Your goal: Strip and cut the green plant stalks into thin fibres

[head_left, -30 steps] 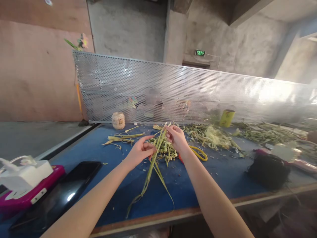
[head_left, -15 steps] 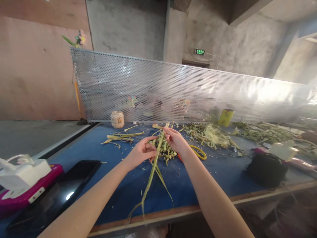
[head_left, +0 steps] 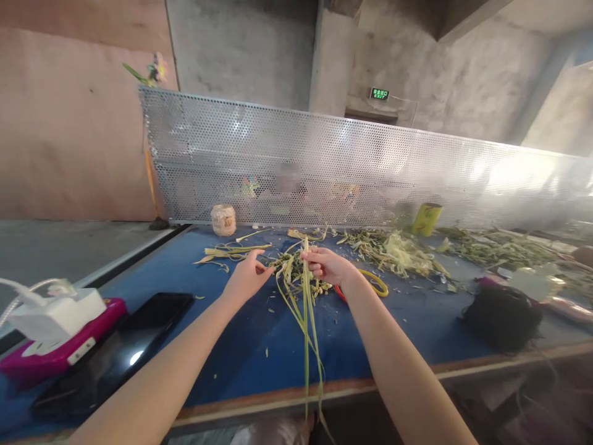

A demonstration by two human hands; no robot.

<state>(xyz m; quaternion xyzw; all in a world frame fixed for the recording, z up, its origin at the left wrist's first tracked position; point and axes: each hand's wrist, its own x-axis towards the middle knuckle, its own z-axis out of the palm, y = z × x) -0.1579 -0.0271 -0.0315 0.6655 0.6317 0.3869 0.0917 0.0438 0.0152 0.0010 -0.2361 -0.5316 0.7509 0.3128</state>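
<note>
We see the green strips [head_left: 306, 284] pinched near their far end between the thumb and fingers of our right hand [head_left: 309, 254]; they run lengthwise from far to near, trailing over the near edge of the blue counter [head_left: 241, 352]. Our left hand [head_left: 272, 259] is left of them, apart from their held end, thumb and forefinger parted; whether it touches the pile of plant scraps [head_left: 290, 269] beside its fingertips, we cannot tell. The right hand is the nearer one, on the strips' right side. Half a second ago the strips slanted from that pinch towards the near left, passing by our left fingertips; now they hang nearly straight towards us, and our left hand has shifted left.
</note>
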